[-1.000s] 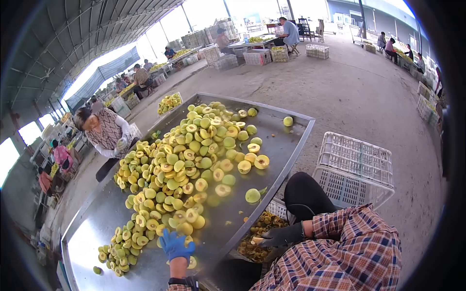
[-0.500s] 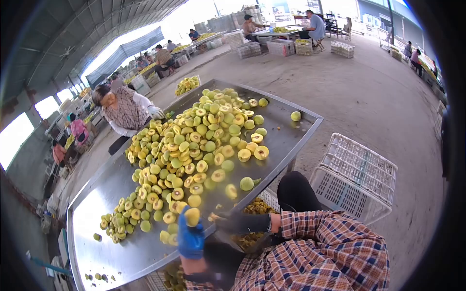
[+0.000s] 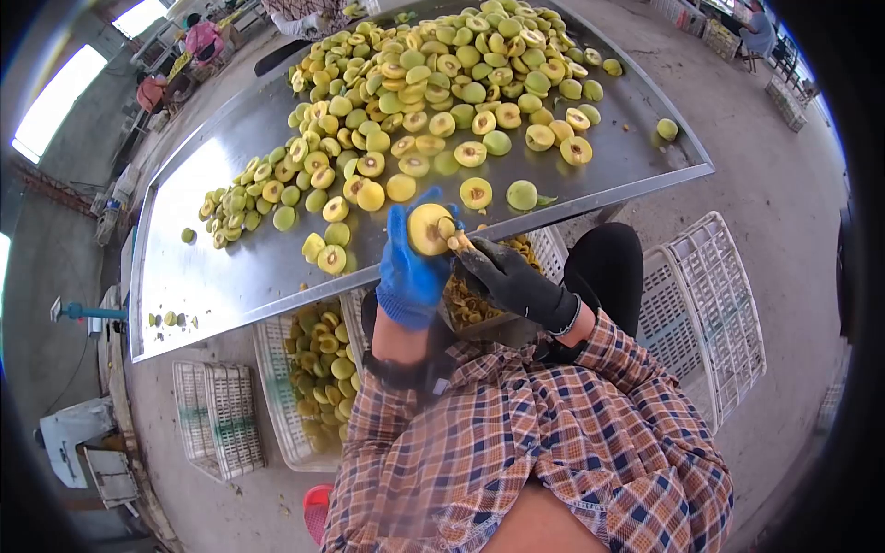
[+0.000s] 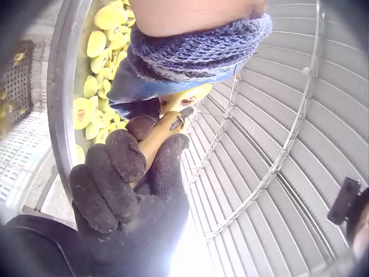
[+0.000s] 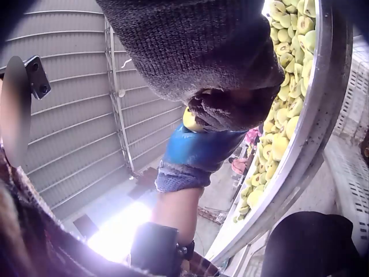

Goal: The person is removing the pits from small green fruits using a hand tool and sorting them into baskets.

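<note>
My blue-gloved left hand point(image 3: 410, 272) holds a halved yellow-green fruit point(image 3: 427, 229) close over the table's near edge. Its cut face is partly hidden. In my black-gloved right hand point(image 3: 513, 276) is a short wooden-handled tool point(image 4: 157, 137), gripped with curled fingers. The tool's dark metal end point(image 4: 183, 117) meets the fruit's cut flesh point(image 4: 199, 94) in the left wrist view. From the right wrist, the black glove point(image 5: 207, 57) covers most of the tool, and the blue glove point(image 5: 196, 149) sits below it. A large pile of fruit halves point(image 3: 415, 83) lies beyond both hands.
The metal table point(image 3: 230, 290) has a raised rim. Beneath it stand a white crate point(image 3: 275, 396) of fruit halves and another point(image 3: 550, 247) with brownish scraps. More crates stand left point(image 3: 217, 419) and right point(image 3: 733, 313). A pink basket point(image 3: 317, 511) is on the floor.
My left hand has gone from the pile, picking up a fruit half, to just in front of me. The right hand has brought the tool up to it. The head view has tilted downward.
</note>
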`<state>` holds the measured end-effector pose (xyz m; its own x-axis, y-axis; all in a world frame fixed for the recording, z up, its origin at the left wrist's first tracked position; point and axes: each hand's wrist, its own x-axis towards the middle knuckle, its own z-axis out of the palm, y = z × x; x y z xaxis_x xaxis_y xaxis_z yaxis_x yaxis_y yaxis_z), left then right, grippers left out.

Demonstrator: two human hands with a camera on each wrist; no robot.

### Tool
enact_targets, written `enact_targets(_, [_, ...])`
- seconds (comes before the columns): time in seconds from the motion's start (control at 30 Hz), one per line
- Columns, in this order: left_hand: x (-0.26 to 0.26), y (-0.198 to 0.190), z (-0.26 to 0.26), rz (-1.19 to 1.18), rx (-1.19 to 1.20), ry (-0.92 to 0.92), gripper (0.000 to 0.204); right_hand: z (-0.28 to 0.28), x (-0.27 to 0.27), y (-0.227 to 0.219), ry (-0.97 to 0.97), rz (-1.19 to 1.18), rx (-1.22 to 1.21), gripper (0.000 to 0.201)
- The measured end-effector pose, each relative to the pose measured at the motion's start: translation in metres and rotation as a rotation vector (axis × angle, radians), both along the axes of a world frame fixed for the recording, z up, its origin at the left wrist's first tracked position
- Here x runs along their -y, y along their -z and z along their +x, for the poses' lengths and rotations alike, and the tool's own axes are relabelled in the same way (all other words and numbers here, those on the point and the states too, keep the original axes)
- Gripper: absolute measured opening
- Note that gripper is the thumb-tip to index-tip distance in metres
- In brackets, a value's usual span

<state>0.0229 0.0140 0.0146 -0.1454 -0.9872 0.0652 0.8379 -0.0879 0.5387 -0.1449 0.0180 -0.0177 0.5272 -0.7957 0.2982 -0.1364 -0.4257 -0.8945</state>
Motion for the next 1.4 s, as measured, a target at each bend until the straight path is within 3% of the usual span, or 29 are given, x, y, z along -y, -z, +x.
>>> enact_targets(0.03, [0.003,0.004,0.002,0.057,0.036,0.012,0.050,-0.002,-0.001,0.003,-0.021,-0.141,-0.027,0.046])
enact_targets(0.07, [0.003,0.006,0.003,0.110,0.072,0.025,0.050,-0.001,-0.005,0.002,-0.025,-0.134,-0.025,0.046])
enact_targets(0.1, [-0.004,0.009,-0.005,-0.149,0.197,-0.057,0.041,0.002,-0.009,-0.002,-0.015,-0.080,0.070,0.029])
enact_targets(0.17, [-0.002,0.008,-0.006,-0.055,0.170,-0.049,0.039,0.004,-0.014,-0.007,-0.004,-0.024,0.170,0.025])
enact_targets(0.23, [-0.002,0.012,-0.008,0.038,0.144,-0.041,0.038,0.004,-0.017,-0.006,-0.050,0.381,0.304,0.026])
enact_targets(0.3, [-0.003,0.012,-0.012,-0.374,0.971,-0.333,0.041,0.000,-0.019,-0.017,-0.066,0.528,0.297,0.026])
enact_targets(0.33, [-0.003,0.015,-0.012,-0.375,0.972,-0.331,0.041,-0.001,-0.020,-0.020,-0.086,0.670,0.284,0.027])
enact_targets(0.4, [-0.003,0.019,-0.013,-0.149,0.651,-0.215,0.040,-0.002,-0.018,-0.010,-0.112,0.639,0.259,0.029])
enact_targets(0.47, [-0.003,0.022,-0.013,-0.093,0.624,-0.187,0.042,-0.005,-0.017,0.008,-0.140,0.611,0.234,0.030])
enact_targets(0.53, [-0.002,0.019,-0.015,-0.035,0.594,-0.163,0.044,-0.009,-0.016,0.020,-0.070,-0.229,-0.004,0.033])
enact_targets(0.57, [-0.001,0.018,-0.016,-0.082,0.655,-0.226,0.045,-0.011,-0.018,0.008,-0.070,-0.229,-0.004,0.033])
enact_targets(0.63, [0.001,0.010,-0.017,-0.130,0.718,-0.290,0.048,-0.015,-0.025,-0.026,-0.204,0.809,0.109,0.035])
enact_targets(0.67, [-0.001,0.004,-0.017,-0.118,0.786,-0.290,0.050,-0.014,-0.027,-0.022,-0.204,0.812,0.111,0.035])
enact_targets(0.73, [-0.003,-0.002,-0.017,-0.101,0.853,-0.292,0.052,-0.012,-0.031,-0.009,-0.169,0.546,0.203,0.040])
enact_targets(0.87, [-0.002,0.000,-0.015,-0.118,0.643,-0.133,0.052,-0.014,-0.030,-0.008,-0.223,0.530,0.194,0.037])
enact_targets(0.93, [-0.001,0.003,-0.018,-0.135,0.563,-0.077,0.051,-0.008,-0.029,0.013,-0.179,-0.013,0.174,0.033])
enact_targets(0.97, [0.002,0.001,-0.023,-0.026,0.458,-0.132,0.050,-0.008,-0.028,0.007,-0.172,-0.014,0.177,0.033])
enact_targets(1.03, [0.005,-0.003,-0.028,0.080,0.353,-0.184,0.049,-0.010,-0.027,-0.006,-0.183,0.311,0.144,0.028])
enact_targets(1.07, [0.007,-0.005,-0.027,0.083,0.451,-0.195,0.049,-0.012,-0.026,-0.004,-0.182,0.310,0.144,0.028])
enact_targets(1.13, [0.006,-0.007,-0.028,0.090,0.550,-0.207,0.048,-0.014,-0.027,0.002,-0.197,0.019,0.160,0.027])
enact_targets(1.2, [0.004,-0.010,-0.029,0.131,0.209,-0.051,0.048,-0.010,-0.027,-0.005,-0.209,0.026,0.237,0.028])
enact_targets(1.27, [0.009,0.004,-0.024,0.049,0.277,-0.043,0.047,-0.013,-0.026,-0.011,-0.217,0.036,0.312,0.031])
enact_targets(1.33, [0.017,0.013,-0.016,-0.036,0.347,-0.028,0.047,-0.023,-0.024,-0.016,-0.347,1.083,0.363,0.035])
enact_targets(1.4, [0.024,-0.008,-0.011,-0.133,0.718,0.260,0.050,-0.023,-0.028,-0.034,-0.304,1.176,0.421,0.036])
